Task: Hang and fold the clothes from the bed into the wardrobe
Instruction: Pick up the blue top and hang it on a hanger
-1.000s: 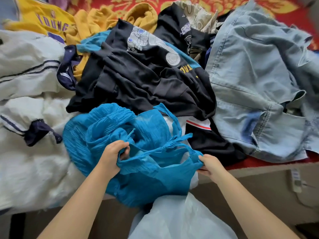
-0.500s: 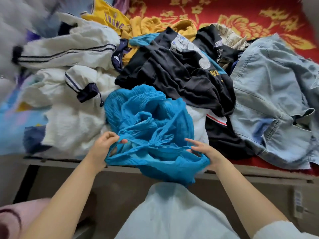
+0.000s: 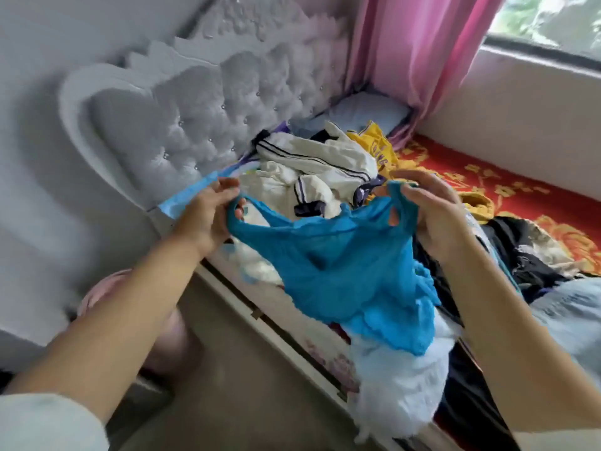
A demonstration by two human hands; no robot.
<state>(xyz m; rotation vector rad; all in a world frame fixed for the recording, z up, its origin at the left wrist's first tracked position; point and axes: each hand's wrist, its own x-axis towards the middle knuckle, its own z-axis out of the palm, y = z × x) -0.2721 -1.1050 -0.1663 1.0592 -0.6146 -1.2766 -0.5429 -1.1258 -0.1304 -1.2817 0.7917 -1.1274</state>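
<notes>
A crinkled blue top (image 3: 344,271) hangs in the air above the near edge of the bed, spread between my two hands by its shoulder straps. My left hand (image 3: 208,213) pinches the left strap. My right hand (image 3: 426,209) grips the right strap, fingers curled through it. Behind the top a pile of clothes lies on the bed: a white jacket with dark stripes (image 3: 312,167), a yellow jersey (image 3: 374,144), black garments (image 3: 520,245) and light denim (image 3: 572,317). A white frilly piece (image 3: 396,385) shows under the blue hem. No wardrobe is in view.
A grey tufted headboard (image 3: 182,125) stands at the left. A pink curtain (image 3: 419,50) and a window (image 3: 553,17) are at the back right. The red flowered bedspread (image 3: 487,183) shows at the right. The bed's side rail (image 3: 279,327) runs diagonally, with floor (image 3: 227,402) below.
Both hands have lifted the blue top off the pile and spread it by its straps. My view has swung left and up, bringing the headboard, curtain and window into sight.
</notes>
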